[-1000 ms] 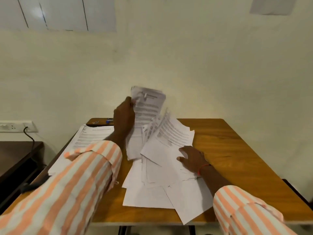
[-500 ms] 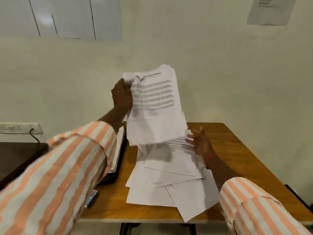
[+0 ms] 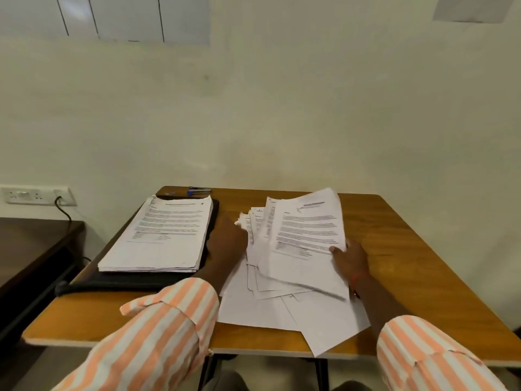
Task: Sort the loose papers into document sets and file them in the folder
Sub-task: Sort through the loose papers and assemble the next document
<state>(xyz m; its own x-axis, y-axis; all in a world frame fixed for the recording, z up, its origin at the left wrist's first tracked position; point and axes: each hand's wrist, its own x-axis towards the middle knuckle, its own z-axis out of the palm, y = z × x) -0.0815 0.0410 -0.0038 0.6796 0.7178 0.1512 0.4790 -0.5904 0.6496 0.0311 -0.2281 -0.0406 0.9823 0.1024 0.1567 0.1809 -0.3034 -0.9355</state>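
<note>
On the wooden table (image 3: pixel 408 249) our right hand (image 3: pixel 351 259) is pinching the fanned loose papers (image 3: pixel 307 230) at their right edge, thumb on top; our left hand (image 3: pixel 225 244) is touching their left edge, fingers hidden from us, beside the black folder (image 3: pixel 135 280)

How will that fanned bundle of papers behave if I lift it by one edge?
Probably floppy: the fanned sheets curve where the right hand holds them. Likely to slide apart, since their edges are staggered, not squared.
</note>
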